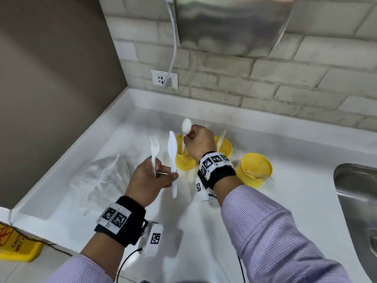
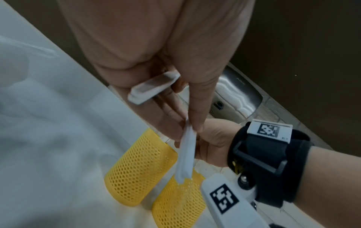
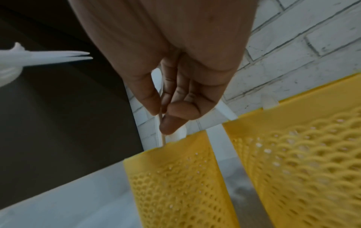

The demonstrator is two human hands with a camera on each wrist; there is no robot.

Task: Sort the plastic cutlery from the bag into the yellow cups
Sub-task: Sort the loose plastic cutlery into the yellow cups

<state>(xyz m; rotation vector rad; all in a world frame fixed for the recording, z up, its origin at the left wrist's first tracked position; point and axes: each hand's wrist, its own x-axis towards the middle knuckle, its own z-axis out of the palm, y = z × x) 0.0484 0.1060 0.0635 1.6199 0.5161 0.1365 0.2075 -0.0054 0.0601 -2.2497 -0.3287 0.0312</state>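
My left hand (image 1: 155, 177) grips a white plastic fork (image 1: 154, 148) and a white knife (image 1: 172, 152) upright, side by side; their handles show as the knife handle (image 2: 185, 154) and the fork handle (image 2: 152, 88). My right hand (image 1: 199, 139) pinches a white spoon (image 1: 186, 126) by its neck, bowl up. The spoon handle (image 3: 159, 135) dips into the left yellow mesh cup (image 1: 183, 162). A middle yellow cup (image 1: 225, 147) holds a white piece. The right yellow cup (image 1: 256, 169) holds a fork. The clear plastic bag (image 1: 102, 176) lies left of my left hand.
The white counter (image 1: 183, 221) meets a brown wall on the left and a brick wall behind. A steel sink (image 1: 357, 190) lies at the right. A steel wall unit (image 1: 234, 23) hangs above, its cord plugged into an outlet (image 1: 164, 78). A yellow wet-floor sign (image 1: 16, 242) stands lower left.
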